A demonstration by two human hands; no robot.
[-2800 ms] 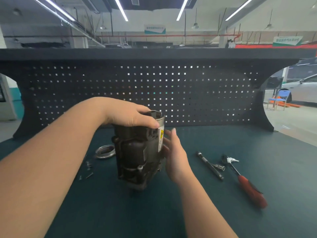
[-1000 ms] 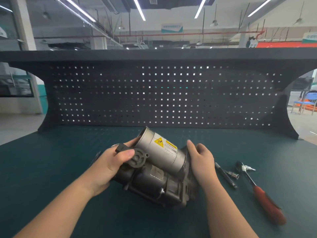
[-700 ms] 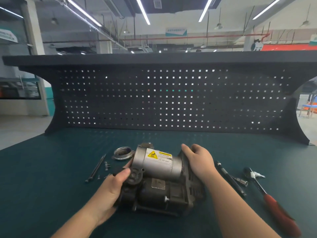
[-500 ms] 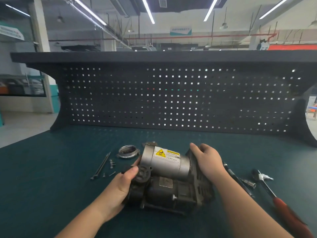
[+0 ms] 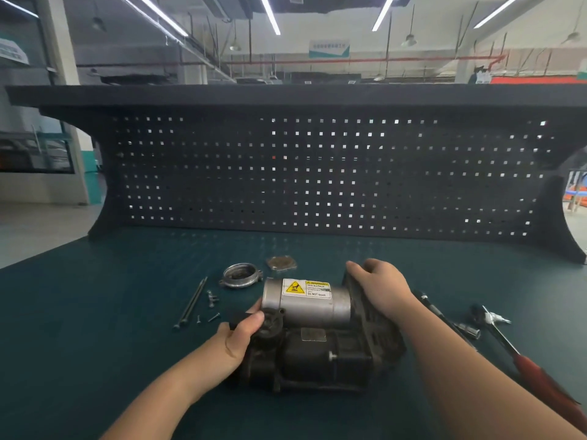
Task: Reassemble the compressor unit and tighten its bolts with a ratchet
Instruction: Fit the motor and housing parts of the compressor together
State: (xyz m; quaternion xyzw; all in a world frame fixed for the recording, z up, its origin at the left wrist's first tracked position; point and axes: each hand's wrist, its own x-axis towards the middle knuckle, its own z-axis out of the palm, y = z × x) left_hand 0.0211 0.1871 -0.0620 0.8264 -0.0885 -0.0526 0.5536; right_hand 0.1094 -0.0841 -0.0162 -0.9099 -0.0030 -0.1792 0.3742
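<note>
The compressor unit (image 5: 317, 338) lies on its side on the green bench mat, its silver cylinder with a yellow warning label facing up. My left hand (image 5: 241, 338) grips its left end, thumb on the black round fitting. My right hand (image 5: 381, 287) curls over the right end housing. A red-handled ratchet (image 5: 521, 360) lies to the right, with a small socket (image 5: 468, 330) and a dark extension bar (image 5: 435, 311) beside it. Two long bolts (image 5: 190, 304) and several small screws (image 5: 211, 301) lie to the left.
A round metal ring cover (image 5: 239, 276) and a flat brownish plate (image 5: 281, 263) sit just behind the unit. The black pegboard back panel (image 5: 317, 173) closes off the far side of the bench mat (image 5: 95, 312).
The unit went from standing upright to lying on its side on the mat. Both hands kept hold of its ends, and the view shifted so the parts on the left came into sight.
</note>
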